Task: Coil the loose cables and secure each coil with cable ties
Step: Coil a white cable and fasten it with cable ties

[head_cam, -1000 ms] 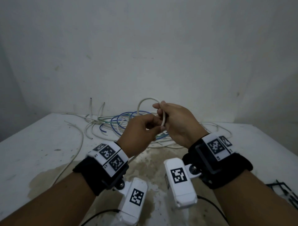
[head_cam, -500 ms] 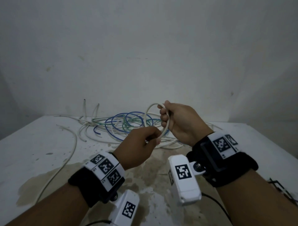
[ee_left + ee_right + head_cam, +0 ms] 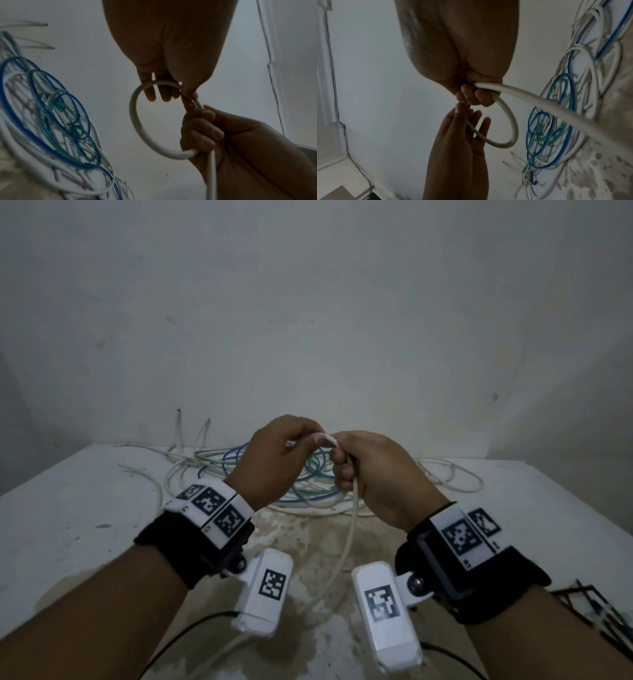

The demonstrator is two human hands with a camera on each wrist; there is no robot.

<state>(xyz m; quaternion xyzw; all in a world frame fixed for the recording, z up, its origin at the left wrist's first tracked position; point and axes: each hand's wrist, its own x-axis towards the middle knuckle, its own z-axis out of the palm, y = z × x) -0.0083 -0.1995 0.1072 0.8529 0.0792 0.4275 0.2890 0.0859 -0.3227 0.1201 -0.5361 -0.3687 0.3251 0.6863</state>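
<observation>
Front edge: black cable ties [image 3: 603, 607] lie at the right of the stained white table [image 3: 68, 542].
Right hand [image 3: 373, 474]: fist curled round a thick white cable [image 3: 137, 124], whose tail hangs down.
Left hand [image 3: 274, 460]: pinches the loop's top, other fingers loose.
Behind: tangled white, blue and green cables [image 3: 212, 470] against the wall.

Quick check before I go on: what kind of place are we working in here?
Likely a bare utility or work room, not a fitted workshop: a stained white table against a plain white wall, a heap of loose cables, conduit up the wall.
</observation>
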